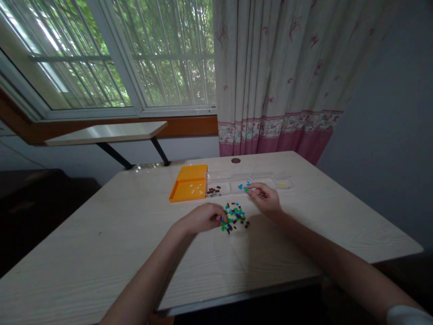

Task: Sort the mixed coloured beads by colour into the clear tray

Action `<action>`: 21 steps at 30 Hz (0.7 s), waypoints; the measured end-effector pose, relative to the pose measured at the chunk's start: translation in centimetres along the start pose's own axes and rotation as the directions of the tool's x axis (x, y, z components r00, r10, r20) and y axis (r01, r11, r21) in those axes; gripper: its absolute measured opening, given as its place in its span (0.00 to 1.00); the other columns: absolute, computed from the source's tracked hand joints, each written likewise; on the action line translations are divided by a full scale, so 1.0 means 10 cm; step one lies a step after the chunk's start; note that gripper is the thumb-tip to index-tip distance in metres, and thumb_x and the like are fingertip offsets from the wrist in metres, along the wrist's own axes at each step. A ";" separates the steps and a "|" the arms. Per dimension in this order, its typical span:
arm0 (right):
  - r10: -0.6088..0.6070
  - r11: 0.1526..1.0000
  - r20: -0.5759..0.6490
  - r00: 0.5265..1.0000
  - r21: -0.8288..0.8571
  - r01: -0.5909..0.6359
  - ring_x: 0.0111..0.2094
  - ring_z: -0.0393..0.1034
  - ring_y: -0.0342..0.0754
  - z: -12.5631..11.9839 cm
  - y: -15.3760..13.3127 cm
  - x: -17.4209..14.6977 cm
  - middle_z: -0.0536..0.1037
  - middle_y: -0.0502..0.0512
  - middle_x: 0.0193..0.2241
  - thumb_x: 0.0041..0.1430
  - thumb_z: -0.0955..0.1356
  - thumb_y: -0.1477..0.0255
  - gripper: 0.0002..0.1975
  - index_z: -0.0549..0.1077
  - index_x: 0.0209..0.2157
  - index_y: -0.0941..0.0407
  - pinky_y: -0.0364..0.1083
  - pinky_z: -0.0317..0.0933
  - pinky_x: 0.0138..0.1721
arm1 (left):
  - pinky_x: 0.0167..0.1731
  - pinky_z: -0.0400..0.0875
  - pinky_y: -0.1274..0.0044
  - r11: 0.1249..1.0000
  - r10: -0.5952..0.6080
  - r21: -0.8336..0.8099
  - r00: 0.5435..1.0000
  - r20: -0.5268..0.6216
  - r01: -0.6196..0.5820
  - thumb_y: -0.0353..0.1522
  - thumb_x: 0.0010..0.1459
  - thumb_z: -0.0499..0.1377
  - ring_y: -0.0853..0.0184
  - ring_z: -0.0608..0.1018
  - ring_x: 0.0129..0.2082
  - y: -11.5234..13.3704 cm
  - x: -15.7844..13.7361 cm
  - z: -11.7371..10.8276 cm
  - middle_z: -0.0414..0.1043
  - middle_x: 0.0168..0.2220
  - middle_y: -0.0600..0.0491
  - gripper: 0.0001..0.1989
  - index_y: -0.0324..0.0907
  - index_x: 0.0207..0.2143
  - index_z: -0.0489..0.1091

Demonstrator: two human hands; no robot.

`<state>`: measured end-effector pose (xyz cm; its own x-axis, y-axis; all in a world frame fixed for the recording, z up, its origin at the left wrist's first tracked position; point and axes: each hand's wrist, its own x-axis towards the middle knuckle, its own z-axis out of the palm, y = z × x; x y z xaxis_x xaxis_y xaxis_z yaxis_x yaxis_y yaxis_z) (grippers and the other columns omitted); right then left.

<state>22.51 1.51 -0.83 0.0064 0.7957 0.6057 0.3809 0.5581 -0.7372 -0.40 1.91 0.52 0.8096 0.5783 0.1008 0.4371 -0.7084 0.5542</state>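
Right hand (266,198) pinches a green piece (246,190) beyond the mixed pile (236,214); left hand (204,217) at the pile's left edge, grip hard to tell.

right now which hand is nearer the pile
Left. The left hand is at the left edge of the pile; the right hand is beyond it, by the trays.
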 end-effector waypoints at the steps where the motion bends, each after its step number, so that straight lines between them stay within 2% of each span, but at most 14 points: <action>1: -0.010 1.000 -0.002 1.000 -0.011 0.010 0.15 0.48 0.37 0.00 0.00 0.00 0.56 0.44 0.14 0.52 0.65 0.64 0.11 0.72 0.32 0.57 0.38 0.48 0.17 | 0.27 0.62 0.83 1.000 0.007 -0.002 1.000 0.004 -0.007 0.23 0.48 0.53 0.73 0.70 0.25 0.00 0.00 0.00 0.69 0.25 0.55 0.11 0.42 0.31 0.73; 7: -0.132 0.985 -0.006 0.991 -0.110 0.131 0.15 0.50 0.36 -0.09 0.01 0.04 0.60 0.44 0.14 0.53 0.64 0.65 0.11 0.72 0.31 0.57 0.37 0.49 0.17 | 0.32 0.63 0.82 1.000 -0.020 -0.020 0.999 0.034 0.021 0.28 0.54 0.52 0.71 0.70 0.30 0.05 0.03 -0.03 0.70 0.30 0.51 0.08 0.38 0.31 0.71; 11: -0.165 0.941 0.036 0.986 -0.293 0.168 0.16 0.54 0.38 -0.30 0.09 0.16 0.62 0.45 0.15 0.54 0.64 0.64 0.12 0.73 0.34 0.56 0.38 0.51 0.20 | 0.35 0.64 0.80 0.999 -0.007 -0.046 0.999 -0.036 0.005 0.30 0.56 0.50 0.70 0.69 0.33 0.11 0.05 -0.03 0.68 0.32 0.51 0.09 0.38 0.33 0.69; 16: -0.002 0.830 0.101 0.995 -0.555 0.058 0.17 0.58 0.39 -0.52 0.25 0.30 0.64 0.45 0.14 0.54 0.63 0.64 0.12 0.72 0.35 0.54 0.39 0.50 0.22 | 0.38 0.64 0.78 0.994 -0.022 -0.106 0.993 -0.117 0.010 0.32 0.59 0.47 0.69 0.69 0.35 0.13 0.06 -0.02 0.68 0.33 0.49 0.11 0.38 0.33 0.66; 21: 0.126 0.693 0.022 0.992 -0.717 -0.072 0.19 0.61 0.41 -0.57 0.41 0.33 0.69 0.47 0.17 0.52 0.63 0.63 0.11 0.73 0.32 0.52 0.40 0.46 0.21 | 0.36 0.64 0.78 0.983 -0.066 -0.178 0.984 -0.165 0.036 0.33 0.58 0.47 0.70 0.69 0.33 0.09 0.07 0.01 0.67 0.33 0.49 0.11 0.37 0.33 0.65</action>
<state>29.31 5.09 -0.13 0.0342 0.8646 0.5013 0.9267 0.1604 -0.3397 0.58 1.61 1.06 0.7036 0.6822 0.1988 0.3888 -0.6038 0.6959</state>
